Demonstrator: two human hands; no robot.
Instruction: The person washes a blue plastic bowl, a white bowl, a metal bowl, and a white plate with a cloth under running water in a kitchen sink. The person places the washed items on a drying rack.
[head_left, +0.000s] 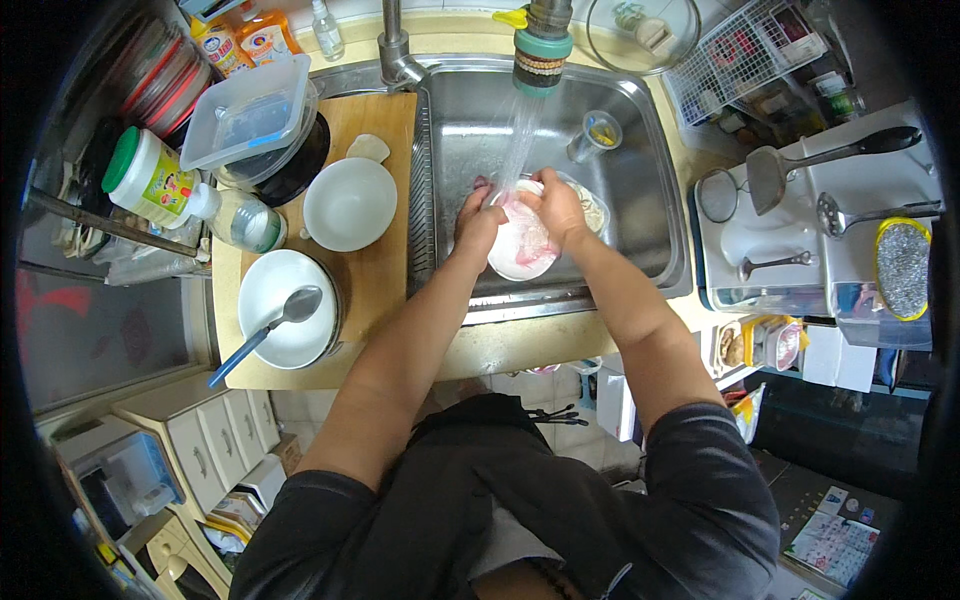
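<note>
Water runs from the faucet's filter nozzle (541, 56) onto a white bowl (517, 251) in the steel sink (480, 127). My left hand (480, 225) grips the bowl's left side, its thumb over the rim. My right hand (556, 210) is at the bowl's upper right, fingers reaching inside. Something pink and whitish, perhaps a cloth or food, lies in the bowl; I cannot tell which. Just right of my right hand is a second dish (592, 210) with pale pieces in it, partly hidden. A clear cup (595, 135) with something yellow inside stands further back in the sink.
Left of the sink, a wooden cutting board (375, 289) bears an empty white bowl (350, 204); a spoon (300, 304) lies on another white bowl (279, 352). Jars and a plastic container (247, 112) stand beyond. On the right are a drying tray (772, 296) with utensils and a wire rack (742, 60).
</note>
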